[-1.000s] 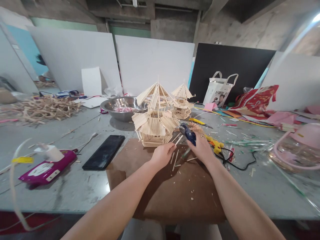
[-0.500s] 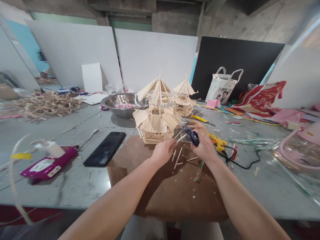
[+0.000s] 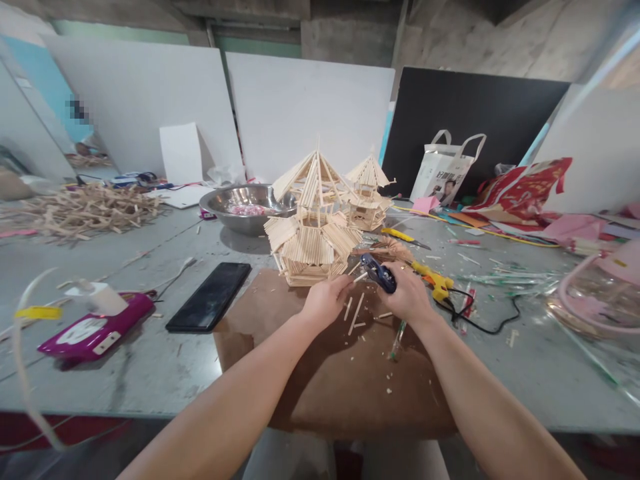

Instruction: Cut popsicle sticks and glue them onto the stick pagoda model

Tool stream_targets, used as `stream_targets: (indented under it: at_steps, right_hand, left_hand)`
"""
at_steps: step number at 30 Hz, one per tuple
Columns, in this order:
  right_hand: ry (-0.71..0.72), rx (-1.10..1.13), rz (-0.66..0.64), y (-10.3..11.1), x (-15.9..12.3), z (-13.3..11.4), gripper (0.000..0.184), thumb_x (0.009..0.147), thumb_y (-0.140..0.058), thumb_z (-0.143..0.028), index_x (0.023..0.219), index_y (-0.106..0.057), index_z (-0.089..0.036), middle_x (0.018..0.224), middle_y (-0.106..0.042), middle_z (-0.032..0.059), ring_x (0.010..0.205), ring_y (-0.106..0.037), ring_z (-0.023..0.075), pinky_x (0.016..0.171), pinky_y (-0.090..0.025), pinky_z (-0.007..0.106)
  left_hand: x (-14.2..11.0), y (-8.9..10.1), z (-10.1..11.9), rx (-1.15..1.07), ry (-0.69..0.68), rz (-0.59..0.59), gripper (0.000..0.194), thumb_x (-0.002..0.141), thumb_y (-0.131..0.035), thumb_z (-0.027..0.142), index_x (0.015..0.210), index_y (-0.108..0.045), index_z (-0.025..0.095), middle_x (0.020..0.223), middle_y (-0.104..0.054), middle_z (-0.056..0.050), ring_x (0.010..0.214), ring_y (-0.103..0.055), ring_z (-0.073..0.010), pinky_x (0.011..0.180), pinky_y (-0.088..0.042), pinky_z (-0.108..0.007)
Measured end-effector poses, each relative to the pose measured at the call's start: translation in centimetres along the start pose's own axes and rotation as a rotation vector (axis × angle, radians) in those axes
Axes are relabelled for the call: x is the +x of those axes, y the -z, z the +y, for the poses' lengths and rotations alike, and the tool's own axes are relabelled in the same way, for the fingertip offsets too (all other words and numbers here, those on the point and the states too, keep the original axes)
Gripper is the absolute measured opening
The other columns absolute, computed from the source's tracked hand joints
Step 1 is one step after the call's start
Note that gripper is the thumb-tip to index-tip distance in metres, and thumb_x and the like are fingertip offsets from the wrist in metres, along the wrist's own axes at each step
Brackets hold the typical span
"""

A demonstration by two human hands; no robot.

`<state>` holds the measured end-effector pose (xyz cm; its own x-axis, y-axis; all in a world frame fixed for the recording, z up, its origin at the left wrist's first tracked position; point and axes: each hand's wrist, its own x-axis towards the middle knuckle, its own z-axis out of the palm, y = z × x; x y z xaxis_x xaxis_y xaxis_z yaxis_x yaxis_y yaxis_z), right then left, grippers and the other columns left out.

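Note:
My left hand [image 3: 324, 308] pinches a thin wooden stick [image 3: 360, 277] that points up to the right. In my right hand [image 3: 406, 293] is a pair of dark blue clippers [image 3: 379, 273], its head at the stick's free end; whether the jaws touch the wood I cannot tell. Just behind my hands stands a pavilion model [image 3: 315, 243] built of wooden sticks, with an open-framed pointed roof. Short cut sticks [image 3: 356, 313] lie on the brown board [image 3: 350, 393] below.
A second stick pavilion [image 3: 369, 193] and a steel bowl [image 3: 240, 217] stand behind. At left are a phone [image 3: 210, 297], a purple power strip [image 3: 100, 327] and a stick pile [image 3: 90, 210]. To the right lie a yellow glue gun [image 3: 435, 281], a yellow-handled knife [image 3: 397, 235] and plastic wrappers [image 3: 520, 283].
My right hand has shifted slightly left, bringing the clippers closer to the stick's end. My left hand keeps its grip on the stick.

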<state>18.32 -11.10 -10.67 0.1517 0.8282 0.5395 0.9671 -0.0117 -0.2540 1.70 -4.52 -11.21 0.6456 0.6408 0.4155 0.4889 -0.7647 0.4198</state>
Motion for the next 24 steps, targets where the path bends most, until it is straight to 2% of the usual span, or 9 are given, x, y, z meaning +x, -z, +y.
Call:
stream_targets:
  at_steps: [24]
  right_hand:
    - [-0.053, -0.048, -0.014, 0.17, -0.01, -0.07, 0.033, 0.063, -0.046, -0.03, 0.095, -0.049, -0.02, 0.091, -0.057, 0.0055, 0.082, -0.051, 0.0208, 0.065, -0.038, 0.028]
  left_hand:
    - [0.09, 0.15, -0.3, 0.025, -0.001, 0.024, 0.025, 0.08, -0.033, 0.028, 0.088, -0.055, 0.02, 0.08, -0.06, -0.003, 0.073, -0.054, -0.0125, 0.064, -0.038, -0.021]
